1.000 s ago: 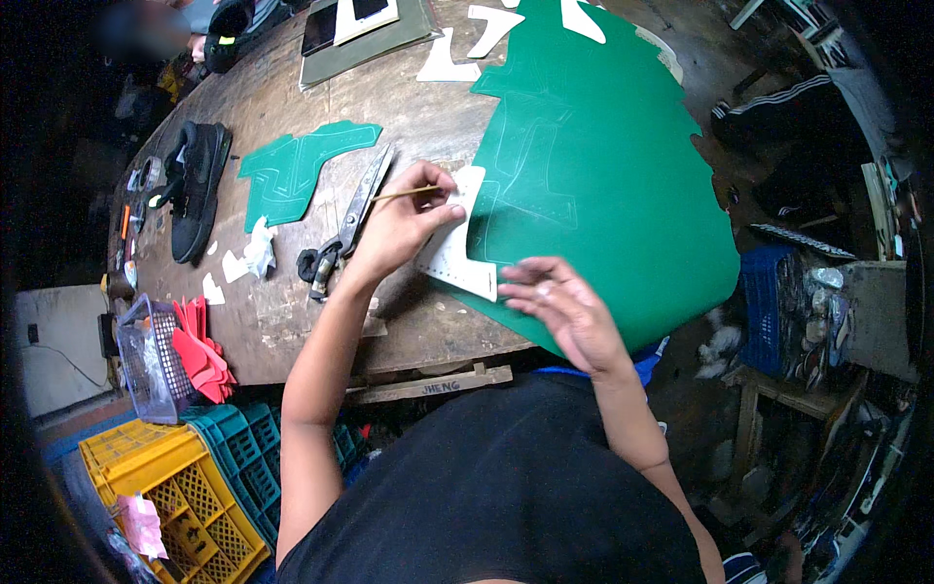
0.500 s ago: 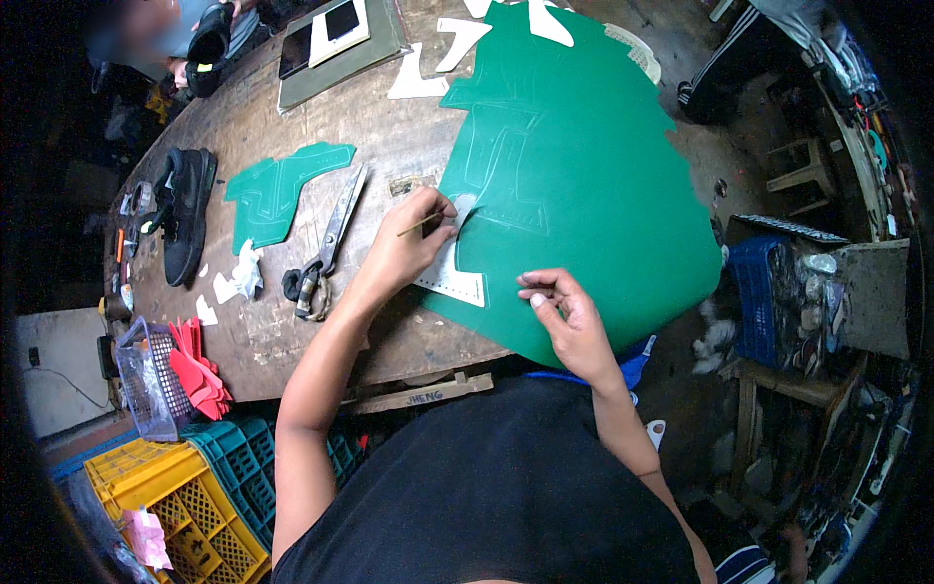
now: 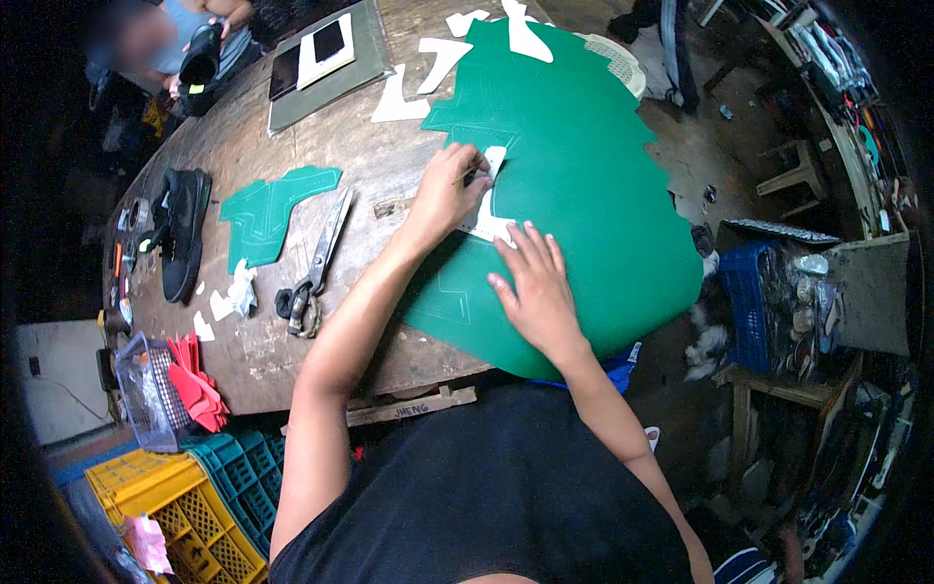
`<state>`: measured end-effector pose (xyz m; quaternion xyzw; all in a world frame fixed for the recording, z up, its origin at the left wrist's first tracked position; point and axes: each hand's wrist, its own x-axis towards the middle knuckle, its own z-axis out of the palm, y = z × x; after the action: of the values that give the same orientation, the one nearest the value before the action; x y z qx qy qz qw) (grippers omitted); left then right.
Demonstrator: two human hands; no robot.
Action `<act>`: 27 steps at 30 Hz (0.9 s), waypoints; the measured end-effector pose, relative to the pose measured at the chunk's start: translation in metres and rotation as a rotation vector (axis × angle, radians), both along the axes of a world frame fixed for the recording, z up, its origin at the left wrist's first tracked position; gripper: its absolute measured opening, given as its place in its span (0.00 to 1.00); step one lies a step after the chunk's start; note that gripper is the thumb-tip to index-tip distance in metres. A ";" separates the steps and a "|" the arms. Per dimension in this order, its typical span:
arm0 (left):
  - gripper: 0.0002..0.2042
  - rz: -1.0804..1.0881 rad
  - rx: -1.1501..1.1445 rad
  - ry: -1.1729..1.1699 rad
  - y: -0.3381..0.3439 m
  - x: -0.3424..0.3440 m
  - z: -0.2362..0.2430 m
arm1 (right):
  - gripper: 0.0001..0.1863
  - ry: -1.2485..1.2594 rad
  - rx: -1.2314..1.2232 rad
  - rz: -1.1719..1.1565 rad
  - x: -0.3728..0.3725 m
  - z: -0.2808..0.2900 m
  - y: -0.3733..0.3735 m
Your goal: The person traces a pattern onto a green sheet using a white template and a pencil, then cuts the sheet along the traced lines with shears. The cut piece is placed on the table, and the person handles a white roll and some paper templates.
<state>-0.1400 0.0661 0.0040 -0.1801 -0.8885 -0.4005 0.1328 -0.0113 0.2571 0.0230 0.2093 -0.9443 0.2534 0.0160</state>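
Note:
A white L-shaped shoe pattern piece (image 3: 496, 226) lies on a big green sheet (image 3: 603, 243) marked with pale outlines. My left hand (image 3: 452, 190) is closed over the pattern's upper part, its fingers pinching the edge; the thin stick it had is mostly hidden. My right hand (image 3: 535, 292) rests on the sheet with fingers stretched out, fingertips at the pattern's lower corner. Below the pattern shows a drawn outline (image 3: 452, 297). To the left lie large scissors (image 3: 326, 248) with wrapped handles and a cut green piece (image 3: 277, 209).
More white patterns (image 3: 443, 63) sit at the far edge of the wooden table (image 3: 370, 161). Black shoe (image 3: 183, 234), red pieces in a basket (image 3: 156, 389) stand left. A person (image 3: 214, 24) holds a shoe at far left. Crates (image 3: 185, 496) stand below; a blue crate (image 3: 749, 302) is right.
My left hand has moved the pattern up and right across the sheet, off the drawn outline. My right hand has moved up and left and flattened onto the sheet beside the pattern.

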 end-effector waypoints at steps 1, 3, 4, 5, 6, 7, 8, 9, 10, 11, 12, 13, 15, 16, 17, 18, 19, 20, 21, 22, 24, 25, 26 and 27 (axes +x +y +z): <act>0.12 0.014 -0.008 0.030 0.000 0.000 -0.003 | 0.26 0.067 -0.015 0.009 0.000 -0.004 0.000; 0.13 0.064 -0.041 0.029 -0.002 0.004 -0.006 | 0.26 0.066 0.013 0.007 0.003 -0.009 0.000; 0.13 0.079 -0.033 0.034 0.000 0.004 -0.007 | 0.26 0.087 -0.003 0.000 0.003 -0.011 0.000; 0.13 0.073 -0.034 0.045 0.000 0.005 -0.008 | 0.26 0.085 -0.009 -0.005 0.004 -0.012 0.001; 0.13 0.074 -0.034 0.051 0.000 0.005 -0.008 | 0.26 0.097 -0.020 -0.008 0.004 -0.012 0.001; 0.13 0.074 -0.028 0.064 0.000 0.005 -0.008 | 0.26 0.080 -0.009 -0.006 0.003 -0.012 0.001; 0.12 0.078 -0.036 0.052 0.000 0.005 -0.009 | 0.26 0.079 -0.005 -0.004 0.003 -0.011 0.000; 0.12 0.079 -0.039 0.048 0.000 0.005 -0.009 | 0.26 0.079 -0.001 -0.003 0.002 -0.010 0.000; 0.12 0.079 -0.038 0.052 0.000 0.004 -0.009 | 0.26 0.083 0.001 -0.002 0.001 -0.009 0.000; 0.12 0.068 -0.038 0.034 -0.001 0.004 -0.009 | 0.26 0.086 0.003 -0.002 0.001 -0.008 0.000; 0.12 0.056 -0.033 0.024 -0.001 0.005 -0.009 | 0.25 0.081 0.007 -0.002 0.000 -0.007 -0.001; 0.12 0.046 -0.026 0.015 -0.003 0.005 -0.009 | 0.25 0.084 0.012 0.000 0.001 -0.006 -0.001; 0.12 0.044 -0.028 0.028 -0.003 0.006 -0.009 | 0.25 0.078 0.025 0.001 0.001 -0.005 -0.001; 0.12 0.043 -0.030 0.035 -0.004 0.006 -0.009 | 0.25 0.078 0.032 0.002 0.001 -0.004 -0.002; 0.12 0.045 -0.019 0.048 -0.003 0.006 -0.009 | 0.25 0.076 0.038 0.003 0.001 -0.004 -0.002; 0.13 0.048 -0.008 0.060 -0.003 0.007 -0.009 | 0.25 0.074 0.044 0.005 0.001 -0.004 -0.002; 0.13 0.050 0.004 0.083 -0.002 0.007 -0.010 | 0.25 0.074 0.042 0.004 0.001 -0.004 -0.002; 0.12 0.053 -0.006 0.081 -0.002 0.008 -0.011 | 0.25 0.075 0.039 0.004 0.001 -0.004 -0.003; 0.11 0.055 -0.015 0.084 -0.003 0.006 -0.011 | 0.25 0.072 0.034 0.004 0.001 -0.004 -0.004; 0.10 0.063 -0.022 0.088 -0.003 0.007 -0.012 | 0.24 0.080 0.032 -0.002 0.000 -0.004 -0.004; 0.09 0.052 0.242 -0.014 -0.006 0.001 -0.014 | 0.23 0.079 0.026 -0.012 0.000 -0.004 -0.004; 0.09 0.058 0.361 -0.122 -0.008 -0.001 -0.015 | 0.23 0.073 0.032 -0.010 0.001 -0.004 -0.004; 0.09 0.113 0.447 -0.088 -0.013 -0.005 -0.014 | 0.22 0.065 0.033 -0.008 0.001 -0.005 -0.002; 0.09 0.174 0.517 -0.101 -0.018 -0.009 -0.014 | 0.22 0.066 0.028 -0.006 0.003 -0.005 -0.001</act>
<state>-0.1495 0.0482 -0.0097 -0.0428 -0.7744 -0.6097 0.1637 -0.0084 0.2563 0.0181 0.2148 -0.9473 0.2332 0.0449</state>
